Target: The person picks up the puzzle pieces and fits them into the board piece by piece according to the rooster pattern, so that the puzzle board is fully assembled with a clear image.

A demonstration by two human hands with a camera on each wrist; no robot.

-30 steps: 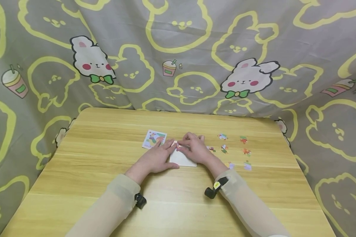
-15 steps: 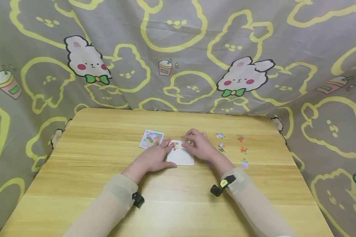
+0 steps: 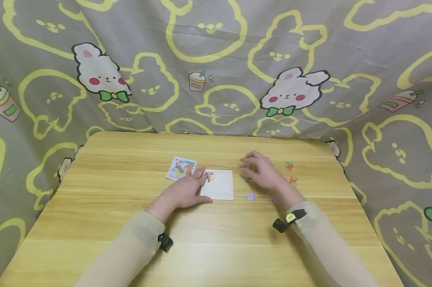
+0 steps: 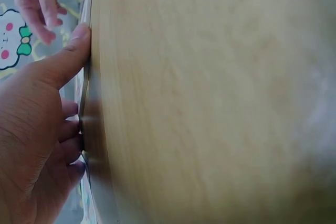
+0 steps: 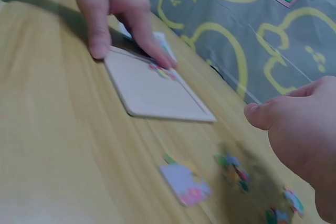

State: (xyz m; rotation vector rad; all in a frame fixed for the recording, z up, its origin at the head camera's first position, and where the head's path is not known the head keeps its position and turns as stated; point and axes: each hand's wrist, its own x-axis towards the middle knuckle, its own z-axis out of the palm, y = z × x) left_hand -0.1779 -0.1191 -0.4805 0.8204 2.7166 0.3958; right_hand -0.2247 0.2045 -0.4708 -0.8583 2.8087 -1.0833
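Observation:
My left hand [image 3: 183,192] rests along the left edge of a white puzzle tray [image 3: 223,190], thumb at the near corner and fingers at the far one. In the tray's far left corner lies one colourful puzzle piece [image 3: 210,176], partly under the fingertips. My right hand [image 3: 266,173] is above the table to the right of the tray, fingers loosely bent, with nothing visible between them. Beneath and around it lie several loose puzzle pieces, among them a lilac piece [image 5: 189,184] with a pink flower; the hand hides some of them.
A printed picture card [image 3: 180,166] lies behind the left hand, partly covered by its fingers. Farther right are a red-and-green piece [image 3: 289,166] and an orange piece [image 3: 292,180]. A patterned grey curtain [image 3: 151,115] hangs behind the wooden table [image 3: 216,247].
My right hand has let go of the puzzle piece in the tray's corner and moved right, over the loose pieces. The left hand keeps its place on the tray.

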